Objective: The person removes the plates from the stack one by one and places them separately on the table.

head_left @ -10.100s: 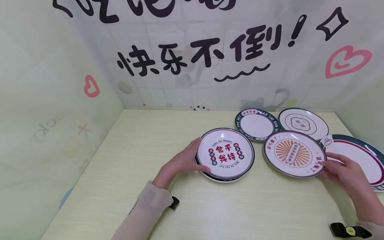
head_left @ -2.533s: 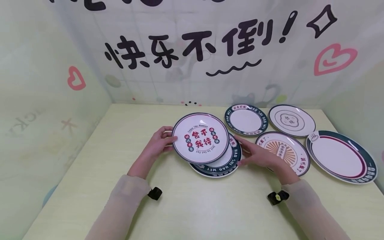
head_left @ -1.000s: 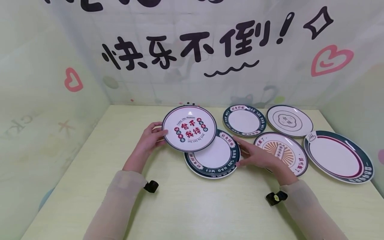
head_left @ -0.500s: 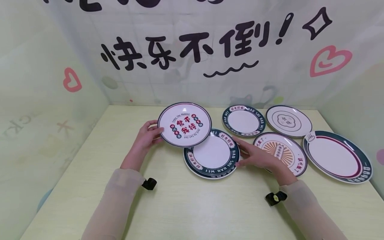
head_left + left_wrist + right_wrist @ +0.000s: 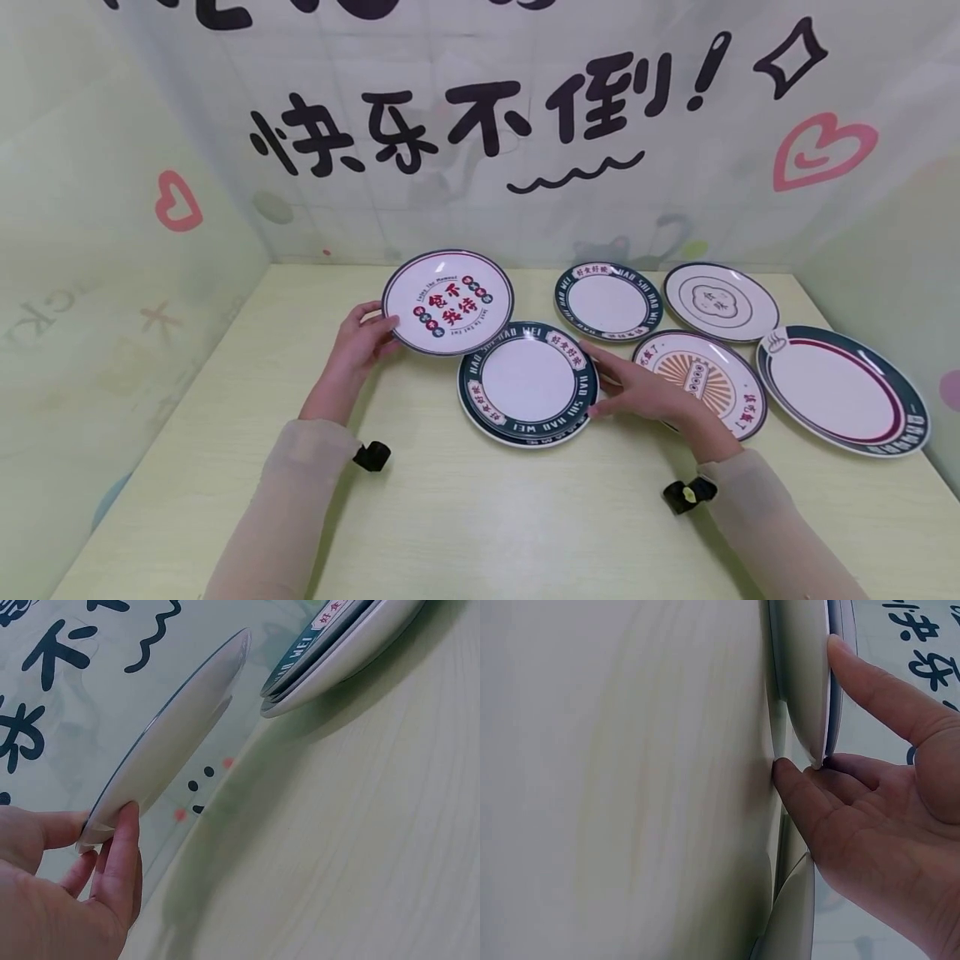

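Note:
Between the thumb and fingers of my left hand (image 5: 357, 343) is the rim of a white plate (image 5: 447, 304) with red lettering. The left wrist view shows this plate (image 5: 169, 739) tilted above the table, its underside visible and apart from the stack. In front of me sits a stack of plates (image 5: 528, 382), topped by a green-rimmed one with white lettering. My right hand (image 5: 637, 386) holds that stack's right edge, its thumb and fingers spread along the rim. From the right wrist, the thumb (image 5: 862, 675) touches the rim while other fingers reach beneath it.
Right of the stack lie a smaller green-rimmed plate (image 5: 609, 302), a plate with a cloud-shaped emblem (image 5: 722, 301), a sunburst plate (image 5: 701, 379) partly behind my right hand, and a large oval plate (image 5: 836, 387). A printed wall hanging (image 5: 480, 208) closes off the table's back.
Earlier the red-lettered plate lay on the stack. My left hand has lifted it off and moved it left and back. My right hand, earlier at the sunburst plate, now stays at the stack's edge.

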The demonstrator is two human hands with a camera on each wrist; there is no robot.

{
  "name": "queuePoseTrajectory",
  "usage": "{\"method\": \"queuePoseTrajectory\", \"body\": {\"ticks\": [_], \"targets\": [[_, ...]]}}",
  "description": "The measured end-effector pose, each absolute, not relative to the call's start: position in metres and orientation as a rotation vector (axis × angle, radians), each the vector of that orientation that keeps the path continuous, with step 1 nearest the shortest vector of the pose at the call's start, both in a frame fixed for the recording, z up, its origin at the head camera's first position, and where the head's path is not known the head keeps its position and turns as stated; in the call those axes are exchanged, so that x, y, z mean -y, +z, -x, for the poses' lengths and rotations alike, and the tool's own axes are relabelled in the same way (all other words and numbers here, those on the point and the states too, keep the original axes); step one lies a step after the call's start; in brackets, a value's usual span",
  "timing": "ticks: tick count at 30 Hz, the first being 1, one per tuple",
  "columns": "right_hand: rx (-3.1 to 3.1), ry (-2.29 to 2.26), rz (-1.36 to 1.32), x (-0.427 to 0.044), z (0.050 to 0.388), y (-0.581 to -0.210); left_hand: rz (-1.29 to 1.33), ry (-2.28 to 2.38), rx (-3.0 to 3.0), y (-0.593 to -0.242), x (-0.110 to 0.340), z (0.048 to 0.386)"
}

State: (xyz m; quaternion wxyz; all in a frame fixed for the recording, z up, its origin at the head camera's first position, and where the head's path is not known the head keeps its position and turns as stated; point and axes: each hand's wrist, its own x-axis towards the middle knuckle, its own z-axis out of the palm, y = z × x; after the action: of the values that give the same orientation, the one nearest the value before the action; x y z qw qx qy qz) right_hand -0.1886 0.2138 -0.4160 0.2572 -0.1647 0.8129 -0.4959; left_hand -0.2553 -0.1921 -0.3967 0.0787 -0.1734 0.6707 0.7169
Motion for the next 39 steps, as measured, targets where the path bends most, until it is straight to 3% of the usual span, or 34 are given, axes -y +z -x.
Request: {"method": "queuePoseTrajectory", "body": {"ticks": [39], "targets": [[-2.214,-1.354,0.464,-0.215,0.191,-0.418,0.754,2.246,-1.880,-0.414,0.199,0.269]]}}
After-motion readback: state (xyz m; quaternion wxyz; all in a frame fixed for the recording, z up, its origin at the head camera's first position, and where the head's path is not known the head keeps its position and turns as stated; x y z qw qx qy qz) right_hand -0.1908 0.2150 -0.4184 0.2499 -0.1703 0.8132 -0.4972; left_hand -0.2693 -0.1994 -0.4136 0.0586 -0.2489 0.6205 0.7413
